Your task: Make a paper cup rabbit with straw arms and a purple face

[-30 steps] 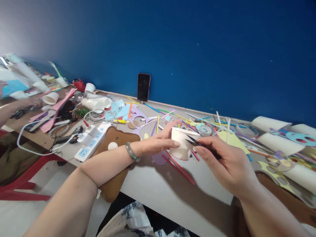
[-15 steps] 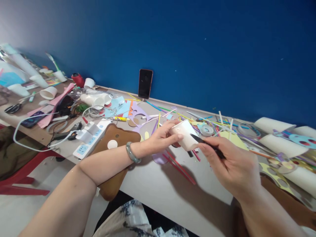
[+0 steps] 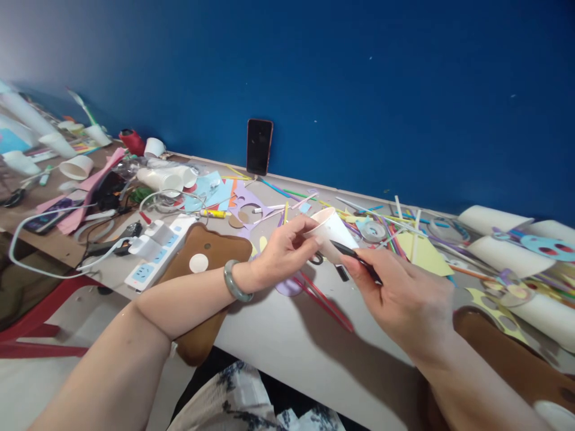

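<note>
your white paper cup tilts above the grey tabletop, mouth up-left, long axis slanting down-right, its rim in your curled left hand, your closed right hand gripping a black tool at its side, with room past red straws to the near edge.

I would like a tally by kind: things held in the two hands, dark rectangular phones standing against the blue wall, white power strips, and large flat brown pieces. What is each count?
White paper cup, left hand: 1
Slim black tool, right hand: 1
Dark rectangular standing phone: 1
White plastic power strip: 1
Large flat brown pieces: 2
Total: 6
</note>
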A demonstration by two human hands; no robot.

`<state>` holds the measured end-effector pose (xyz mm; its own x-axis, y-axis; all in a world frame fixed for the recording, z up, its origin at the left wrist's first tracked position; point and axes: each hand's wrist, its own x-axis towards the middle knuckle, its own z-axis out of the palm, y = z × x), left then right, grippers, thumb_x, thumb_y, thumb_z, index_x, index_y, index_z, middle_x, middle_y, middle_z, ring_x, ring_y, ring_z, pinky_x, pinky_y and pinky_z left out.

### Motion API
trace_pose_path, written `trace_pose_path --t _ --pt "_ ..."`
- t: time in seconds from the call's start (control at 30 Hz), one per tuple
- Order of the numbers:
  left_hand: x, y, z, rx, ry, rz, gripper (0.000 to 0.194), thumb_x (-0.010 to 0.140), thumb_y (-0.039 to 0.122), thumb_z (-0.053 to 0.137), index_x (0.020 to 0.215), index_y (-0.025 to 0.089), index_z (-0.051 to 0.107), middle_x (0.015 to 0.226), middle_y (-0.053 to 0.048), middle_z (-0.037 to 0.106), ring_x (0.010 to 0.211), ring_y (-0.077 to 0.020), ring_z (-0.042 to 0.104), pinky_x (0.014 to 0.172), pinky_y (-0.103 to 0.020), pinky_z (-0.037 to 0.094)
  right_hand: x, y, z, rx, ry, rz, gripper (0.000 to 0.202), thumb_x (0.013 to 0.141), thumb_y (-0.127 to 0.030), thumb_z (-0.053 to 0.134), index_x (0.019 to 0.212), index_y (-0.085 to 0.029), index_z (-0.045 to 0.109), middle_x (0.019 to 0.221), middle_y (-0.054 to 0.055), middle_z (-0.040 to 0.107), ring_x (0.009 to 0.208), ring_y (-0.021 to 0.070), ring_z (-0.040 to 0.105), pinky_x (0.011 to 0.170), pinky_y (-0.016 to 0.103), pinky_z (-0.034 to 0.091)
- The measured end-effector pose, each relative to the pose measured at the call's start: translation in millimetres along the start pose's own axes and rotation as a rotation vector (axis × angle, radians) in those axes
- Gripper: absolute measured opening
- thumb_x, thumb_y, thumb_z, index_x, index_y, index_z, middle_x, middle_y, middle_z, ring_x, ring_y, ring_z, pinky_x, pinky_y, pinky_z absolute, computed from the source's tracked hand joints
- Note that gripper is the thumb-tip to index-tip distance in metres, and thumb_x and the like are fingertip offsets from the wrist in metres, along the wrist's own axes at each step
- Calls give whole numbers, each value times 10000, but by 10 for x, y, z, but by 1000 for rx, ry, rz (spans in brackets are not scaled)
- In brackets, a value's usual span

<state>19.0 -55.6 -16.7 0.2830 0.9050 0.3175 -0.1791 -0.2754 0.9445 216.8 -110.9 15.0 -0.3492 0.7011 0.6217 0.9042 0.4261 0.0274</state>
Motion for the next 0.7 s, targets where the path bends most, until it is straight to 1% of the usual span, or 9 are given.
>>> trace_pose_path --t 0.1,0.2,0.27,0.37,0.47,0.53,0.6,0.7 --pt "10 27 -2 -129 -72 -105 428 874 520 722 1064 177 549 817 6 648 530 -64 607 492 -202 478 34 34 52 52 90 -39 221 1024 -388 573 953 -206 676 672 19 691 529 135 563 528 279 345" --pt "30 51 -25 -233 -137 -224 483 854 536 741 1088 172 527 712 43 627 468 -68 599 439 -184 428 80 67 104 110 181 -51 202 1021 -361 593 1001 -167 648 698 27 701 540 132 600 520 271 364" --pt "44 59 -40 -292 -144 -275 492 839 536 757 1084 169 539 657 53 620 471 -72 605 448 -174 425 100 80 116 123 187 -47 197 1024 -350 588 992 -162 638 690 26 695 549 133 616 519 269 371" --pt "62 59 -58 -361 -152 -322 477 821 520 781 1067 164 578 605 53 616 490 -74 607 462 -166 427 109 84 99 149 151 -48 181 1024 -349 586 976 -182 635 681 13 688 561 139 630 520 268 375" --pt "72 54 -74 -400 -165 -334 436 802 497 806 998 161 609 613 45 621 510 -68 600 496 -174 457 105 78 75 173 103 -38 145 1016 -316 597 956 -190 637 686 10 694 565 135 631 516 264 362" --pt "74 52 -84 -382 -152 -312 403 814 485 802 958 159 616 646 32 641 545 -67 616 547 -186 496 100 71 70 174 87 -33 143 1016 -296 593 934 -188 635 676 8 687 551 126 614 512 260 351" --pt "72 53 -86 -326 -128 -262 388 836 490 784 931 156 611 655 22 650 569 -74 634 574 -193 515 96 62 73 165 85 -38 156 1017 -297 588 915 -189 633 658 1 672 532 117 588 507 255 337" --pt "65 49 -68 -222 -90 -173 409 836 515 776 895 153 593 670 18 644 565 -78 641 554 -192 518 92 46 75 149 95 -52 167 1012 -301 599 893 -191 637 622 -4 642 517 115 561 501 256 320"
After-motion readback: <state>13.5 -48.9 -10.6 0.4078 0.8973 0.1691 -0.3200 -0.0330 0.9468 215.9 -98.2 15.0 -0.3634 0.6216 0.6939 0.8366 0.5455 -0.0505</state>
